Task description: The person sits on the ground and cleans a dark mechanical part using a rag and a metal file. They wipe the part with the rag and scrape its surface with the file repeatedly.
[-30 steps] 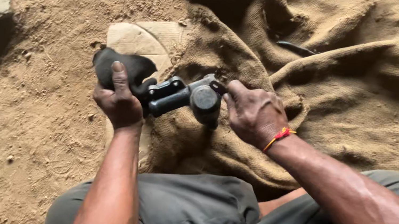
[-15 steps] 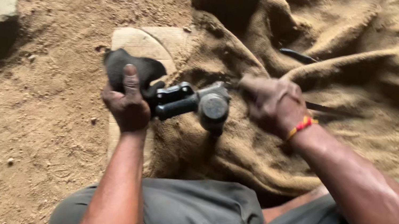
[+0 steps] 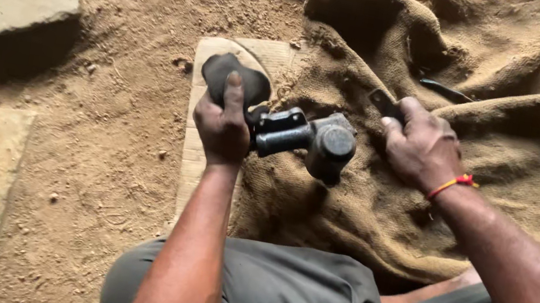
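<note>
With the left hand clamped firmly on the metal part, the right hand should grip its dark tool squarely.

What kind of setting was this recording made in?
Probably a rough, floor-level workshop. The ground is loose sandy dirt, a burlap sack is spread as a work mat, and the left hand holds a heavy dark metal part.
</note>
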